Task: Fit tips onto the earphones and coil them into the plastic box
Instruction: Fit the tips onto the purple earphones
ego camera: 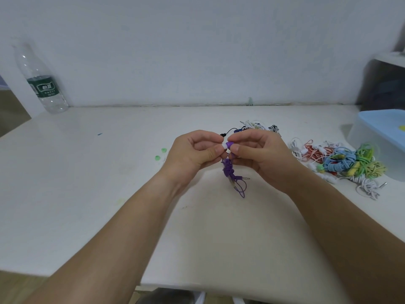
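Note:
Above the middle of the white table (87, 194), both hands meet around a purple earbud (229, 145). My right hand (260, 156) pinches the purple bud. A white tip (224, 145) sits at the bud's left end, pinched by the thumb and fingers of my left hand (192, 154). The purple cable (232, 174) hangs bundled below the hands, its plug sticking out to the right. Two loose green tips (160, 154) lie on the table to the left of my left hand. The light blue plastic box (372, 126) stands at the right edge.
A pile of coloured earphones (341, 163), red, blue, green and white, lies beside the box. More tangled earphones (256, 126) lie behind my hands. A clear water bottle (41, 80) stands at the back left against the wall. A dark object (383, 84) sits at the far right.

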